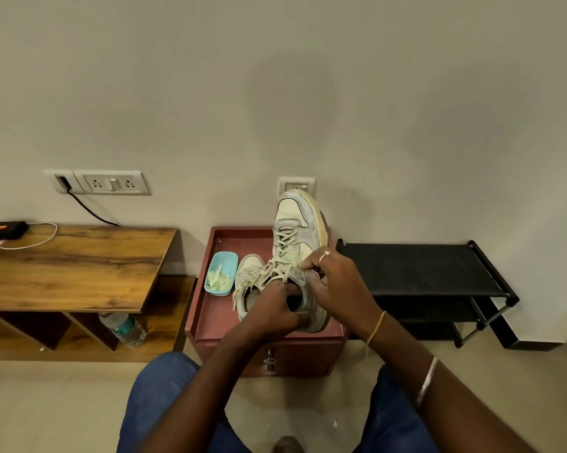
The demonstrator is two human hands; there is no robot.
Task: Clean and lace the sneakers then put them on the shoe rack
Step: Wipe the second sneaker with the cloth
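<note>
Holding one sneaker (295, 223) between both hands above a red-brown cabinet (203, 289); toe tipped up towards the wall, heel down near the cabinet's front edge.

Left hand (272, 308): comes in from below, fingers curled into the shoe's opening at the collar, gripping it.

Right hand (334, 282): arrives from the right with the wrist bent, fingers curled and pinching the top of the upper near the last eyelets. Cannot tell whether a lace end is in the pinch. The laces (283, 243) are threaded up the front.

Second sneaker (248, 273): lies on the cabinet top just left of the held one, loose laces spilling forward.

Blue tray (225, 259): also on the cabinet top, beside the second sneaker, holding pale scraps.

Edges and room:
- The cabinet top has a raised rim on all visible sides.
- The held toe stands close to the wall, in front of a socket plate (297, 184).
- The black shoe rack (416, 266) stands just right of the cabinet against the wall, top shelf bare.
- A wooden table (73, 266) stands to the left, apart from the cabinet by a narrow gap, with a water bottle (125, 328) lying under it.
</note>
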